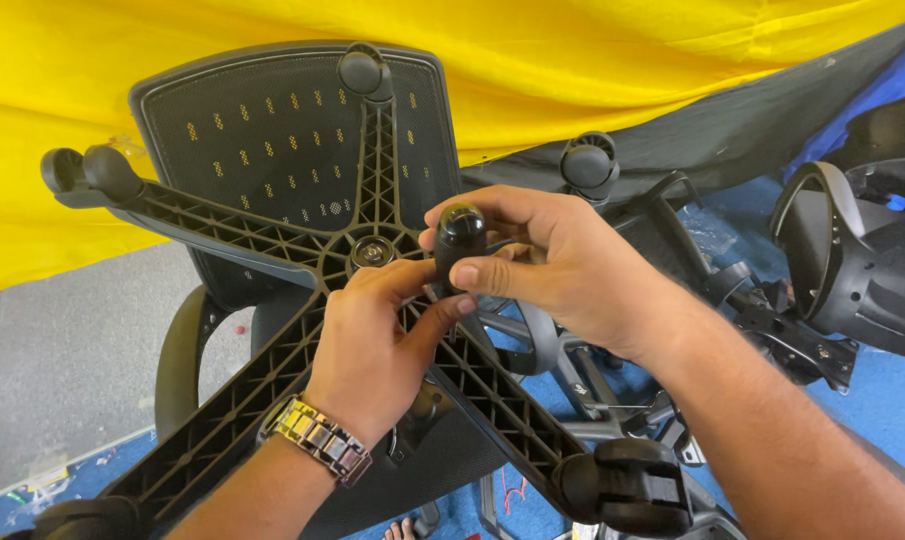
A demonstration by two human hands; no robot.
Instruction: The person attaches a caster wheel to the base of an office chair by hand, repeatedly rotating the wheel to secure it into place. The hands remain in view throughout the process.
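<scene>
A blue floor [893, 400] fills the lower right of the frame, turning grey at the left. On it lie black chair parts [853, 270] at right, a metal frame [613, 420] at lower centre, and small scraps [33, 485] at lower left.

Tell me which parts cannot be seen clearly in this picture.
- Head view: the caster stem, hidden by right hand and left hand.
- The chair base lower-left arm tip, cut off by the bottom edge.
- One base arm's far end, hidden behind the right hand.
</scene>
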